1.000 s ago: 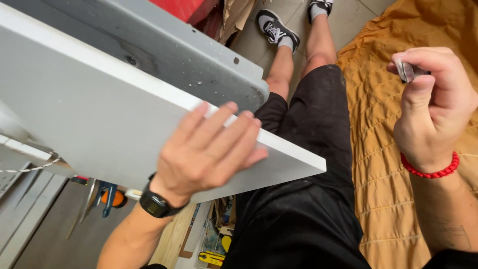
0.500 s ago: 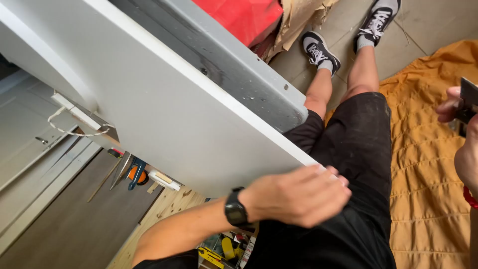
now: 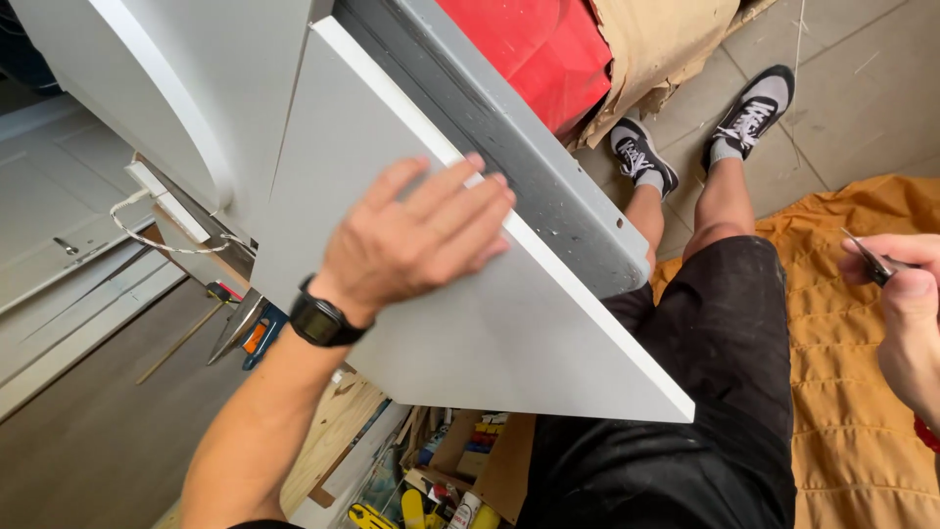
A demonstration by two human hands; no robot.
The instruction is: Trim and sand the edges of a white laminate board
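My left hand (image 3: pixel 416 235), with a black watch on the wrist, lies flat with fingers spread on a white flat board (image 3: pixel 509 323). The board slants across my lap, resting against a grey panel (image 3: pixel 509 127) behind it. At the right edge of the view, my right hand (image 3: pixel 906 304) pinches a small dark metal piece (image 3: pixel 867 260) between thumb and fingers, held over the orange cloth and well away from the board. My legs in black shorts (image 3: pixel 705 392) and grey sneakers stretch out beneath the board.
An orange quilted cloth (image 3: pixel 862 411) covers the floor at right. A red object (image 3: pixel 529 49) and brown paper (image 3: pixel 666 49) lie behind the grey panel. A box of tools and small parts (image 3: pixel 441 480) sits under the board. White cabinet parts and a loose cable (image 3: pixel 157 225) stand at left.
My left hand moved from the board's lower edge up onto its face near the upper edge. The view shifted, and my right hand with the small metal piece came back into frame.
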